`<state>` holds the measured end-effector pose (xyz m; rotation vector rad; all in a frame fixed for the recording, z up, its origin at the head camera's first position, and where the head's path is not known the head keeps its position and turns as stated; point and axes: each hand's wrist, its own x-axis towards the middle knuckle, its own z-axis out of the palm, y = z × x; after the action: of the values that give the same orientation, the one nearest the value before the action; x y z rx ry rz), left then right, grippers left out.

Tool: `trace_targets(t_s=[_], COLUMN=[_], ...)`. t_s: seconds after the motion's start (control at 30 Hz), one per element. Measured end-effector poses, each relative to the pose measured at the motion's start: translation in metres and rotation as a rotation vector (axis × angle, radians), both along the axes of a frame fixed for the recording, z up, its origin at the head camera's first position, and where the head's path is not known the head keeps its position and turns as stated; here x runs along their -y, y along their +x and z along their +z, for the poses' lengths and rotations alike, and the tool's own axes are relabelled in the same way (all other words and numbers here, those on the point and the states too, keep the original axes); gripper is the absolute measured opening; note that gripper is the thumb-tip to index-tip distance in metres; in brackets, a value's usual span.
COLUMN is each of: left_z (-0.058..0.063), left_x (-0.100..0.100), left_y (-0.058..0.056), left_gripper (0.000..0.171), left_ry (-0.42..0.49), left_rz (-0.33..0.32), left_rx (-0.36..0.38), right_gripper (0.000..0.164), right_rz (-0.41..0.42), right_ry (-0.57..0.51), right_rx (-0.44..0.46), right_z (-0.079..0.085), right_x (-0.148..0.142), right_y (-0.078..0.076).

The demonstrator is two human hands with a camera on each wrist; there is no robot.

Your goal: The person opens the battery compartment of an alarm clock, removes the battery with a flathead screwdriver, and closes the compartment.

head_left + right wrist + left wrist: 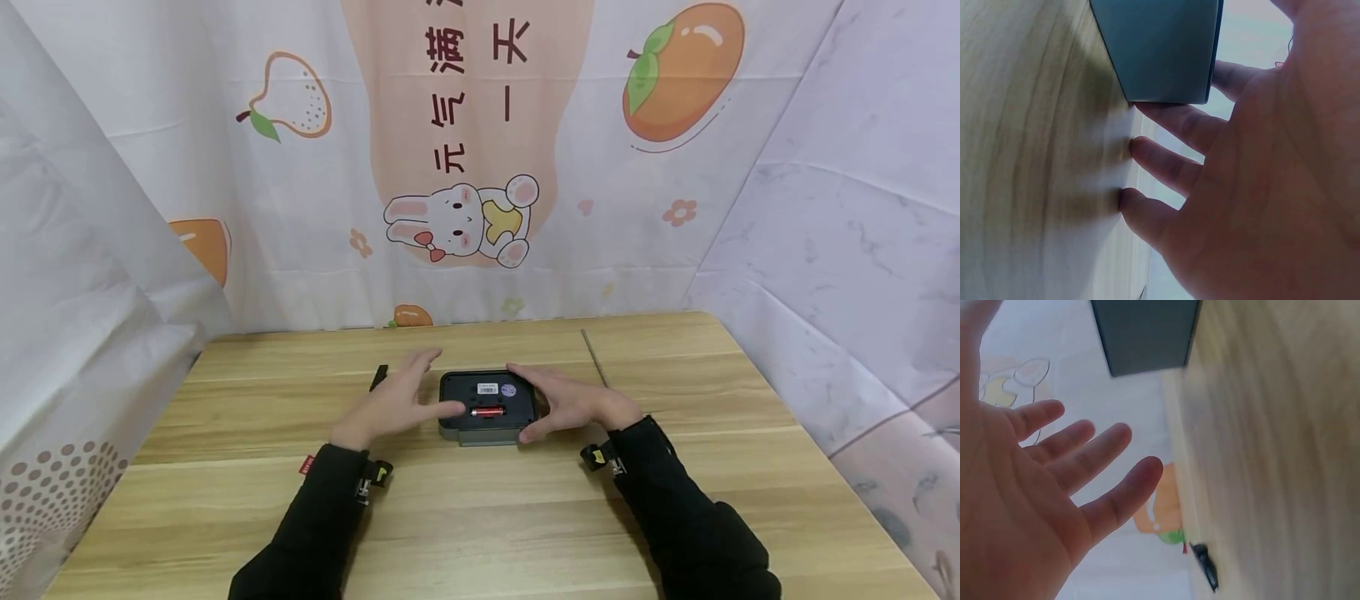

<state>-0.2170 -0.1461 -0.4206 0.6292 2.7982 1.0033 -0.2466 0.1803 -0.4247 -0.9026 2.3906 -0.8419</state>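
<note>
A black and grey rectangular device (487, 387) lies back side up on the table, labels showing. A red battery (488, 412) sits in a slot in its back. My right hand (573, 402) holds the device's right end, thumb at the front edge and fingers at the back. In the right wrist view, several fingertips of that hand touch the tabletop beside the grey side of the device (1163, 53). At the left end, my left hand (390, 406) is spread, its thumb near the device's edge; whether it touches cannot be told.
Behind the left hand lies a small black object (379, 377), partly hidden. A thin rod (594, 357) lies behind the right hand. A small red item (307, 464) shows beside the left sleeve. A printed curtain (300, 208) hangs along the back edge of the wooden table (480, 533).
</note>
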Motion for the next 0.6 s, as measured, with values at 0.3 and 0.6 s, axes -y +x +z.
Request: trace_targets(t_s=[0.3, 0.6], left_z=[-0.006, -0.012], left_x=[-0.015, -0.027], left_y=[0.003, 0.006], left_gripper=[0.134, 0.130], left_ry=[-0.057, -0.106], left_rz=[-0.086, -0.141], left_rx=[-0.041, -0.038], right_gripper=[0.114, 0.116], right_rz=[-0.001, -0.012], right_ry=[-0.001, 0.017], right_rx=[0.005, 0.011], right_z=[-0.001, 0.001], right_x=[0.002, 0.002], right_y=[-0.001, 0.000])
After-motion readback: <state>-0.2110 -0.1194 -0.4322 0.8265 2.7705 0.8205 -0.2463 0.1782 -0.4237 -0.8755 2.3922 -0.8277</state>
